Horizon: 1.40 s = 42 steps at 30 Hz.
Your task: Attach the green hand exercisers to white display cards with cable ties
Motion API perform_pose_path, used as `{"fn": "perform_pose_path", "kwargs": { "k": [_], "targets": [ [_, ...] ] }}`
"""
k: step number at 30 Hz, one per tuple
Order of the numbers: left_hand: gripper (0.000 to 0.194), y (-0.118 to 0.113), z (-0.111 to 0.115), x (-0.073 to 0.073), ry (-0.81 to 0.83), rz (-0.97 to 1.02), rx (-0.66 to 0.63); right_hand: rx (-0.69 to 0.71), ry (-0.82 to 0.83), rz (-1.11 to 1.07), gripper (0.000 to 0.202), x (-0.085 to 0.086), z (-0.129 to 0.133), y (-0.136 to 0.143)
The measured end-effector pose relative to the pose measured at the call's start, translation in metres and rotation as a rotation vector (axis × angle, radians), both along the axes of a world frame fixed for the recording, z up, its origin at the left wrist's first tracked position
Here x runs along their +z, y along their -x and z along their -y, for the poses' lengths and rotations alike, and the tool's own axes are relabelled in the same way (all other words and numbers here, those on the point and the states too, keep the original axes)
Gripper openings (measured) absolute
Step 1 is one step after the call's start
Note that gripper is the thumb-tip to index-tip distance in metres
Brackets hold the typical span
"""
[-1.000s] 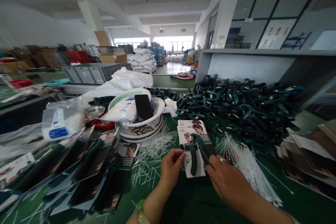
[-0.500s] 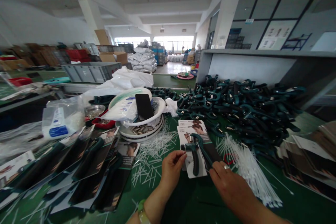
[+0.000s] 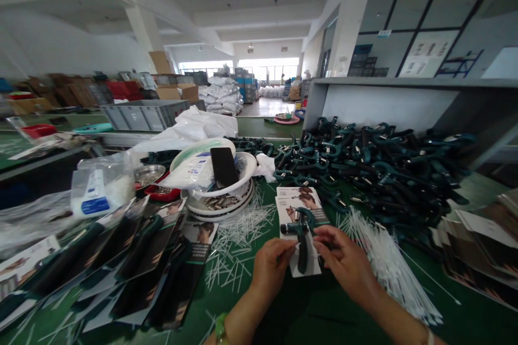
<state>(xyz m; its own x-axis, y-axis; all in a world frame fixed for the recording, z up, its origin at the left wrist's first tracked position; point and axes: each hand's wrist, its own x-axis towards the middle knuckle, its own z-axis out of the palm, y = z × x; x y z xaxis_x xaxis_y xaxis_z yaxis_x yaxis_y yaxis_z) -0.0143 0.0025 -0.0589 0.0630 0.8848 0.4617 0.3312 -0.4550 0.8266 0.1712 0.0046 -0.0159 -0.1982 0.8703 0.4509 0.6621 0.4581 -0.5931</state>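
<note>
A dark green and black hand tool [image 3: 302, 237] with a curved jaw lies on a printed backing card [image 3: 288, 206], with more cards under it. At the card's left edge, my left hand [image 3: 270, 267] has its fingertips pinched beside the tool's handle; what is in the pinch is too small to make out. My right hand [image 3: 348, 261] is closed at the card's right edge, thumb and fingers bent in by the tool. Its fingertips partly cover the card, and I cannot make out what they grip. White cable ties [image 3: 394, 264] lie fanned beside my right hand.
Behind the card is a heap of similar tools [image 3: 376, 167]. Carded tools [image 3: 137, 248] overlap at the left, near scattered white tie offcuts [image 3: 232, 248]. A phone [image 3: 224, 167] rests on stacked white bowls [image 3: 246, 175]. Backing cards [image 3: 485, 248] are piled at right.
My right hand has moved up along the card's right side, its fingers now raised beside the tool. My left hand has shifted slightly right and down, closer to the handle.
</note>
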Motion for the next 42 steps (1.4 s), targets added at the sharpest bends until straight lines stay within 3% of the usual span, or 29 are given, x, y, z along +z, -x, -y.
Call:
{"fn": "perform_pose_path", "kwargs": {
  "k": [2,4,8,13,18,21,25,29,36,42],
  "targets": [
    [0.019,0.0,0.0,-0.001,0.034,0.003,0.029,-0.081,0.038,-0.031,0.035,0.001,0.002,-0.01],
    [0.018,-0.001,0.0,-0.002,0.06,0.012,0.061,-0.12,-0.009,0.106,0.038,0.004,0.007,-0.023],
    [0.019,-0.002,0.0,-0.003,0.083,0.059,0.077,-0.096,-0.088,0.395,0.025,0.005,0.017,-0.041],
    [0.019,-0.002,0.001,-0.003,0.074,0.061,0.043,-0.081,-0.179,0.557,0.021,0.004,0.02,-0.032],
    [0.016,-0.003,0.002,-0.004,0.01,-0.012,0.061,-0.098,-0.137,0.776,0.018,0.014,0.016,-0.02],
    [0.017,-0.005,0.002,-0.002,-0.007,-0.051,0.082,-0.018,-0.077,0.69,0.017,0.023,0.012,-0.018],
    [0.018,-0.008,0.003,0.003,-0.005,-0.099,0.08,0.15,0.048,0.356,0.015,0.027,0.007,-0.011],
    [0.02,-0.012,0.003,0.009,-0.048,-0.177,0.031,0.053,0.017,0.081,0.015,0.014,0.006,0.004],
    [0.022,-0.016,0.003,0.008,-0.03,-0.229,0.043,-0.032,-0.229,0.15,0.018,-0.006,0.004,0.01],
    [0.022,-0.02,0.002,0.011,0.003,-0.185,0.038,-0.02,-0.266,0.182,0.019,-0.007,0.003,0.004]
  ]
}}
